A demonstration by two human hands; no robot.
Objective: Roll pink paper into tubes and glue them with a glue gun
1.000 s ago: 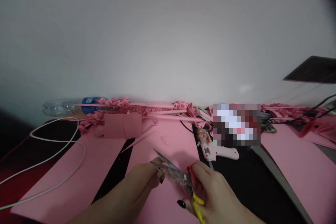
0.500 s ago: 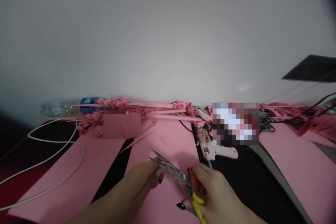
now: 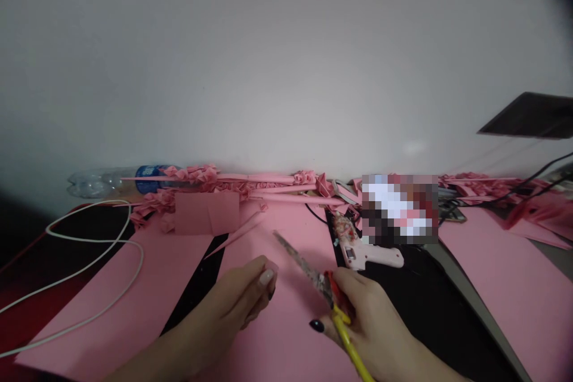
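My right hand (image 3: 369, 310) is wrapped round the scissors (image 3: 304, 265), which have one red and one yellow handle. Their blades look closed, stained with residue, and point up and left above a pink sheet (image 3: 286, 334). To the left, my left hand (image 3: 246, 292) is pinched at the fingertips, apart from the blades. A small bit of pink paper (image 3: 271, 265) shows at its fingertips, mostly hidden by the fingers. Beyond my right hand lies a white glue gun (image 3: 358, 253) with a crusted nozzle end.
Folded pink paper flowers with stems (image 3: 268, 191) line the wall. A pink rectangle of paper (image 3: 206, 213) and a thin paper cone (image 3: 237, 234) lie before them. A plastic bottle (image 3: 102, 183) and a white cable (image 3: 89, 242) are left. Another pink sheet (image 3: 505, 274) lies right.
The scissors' blades have gone from apart to closed and have moved away from my left hand, slightly right. My left hand has shifted a little left and down.
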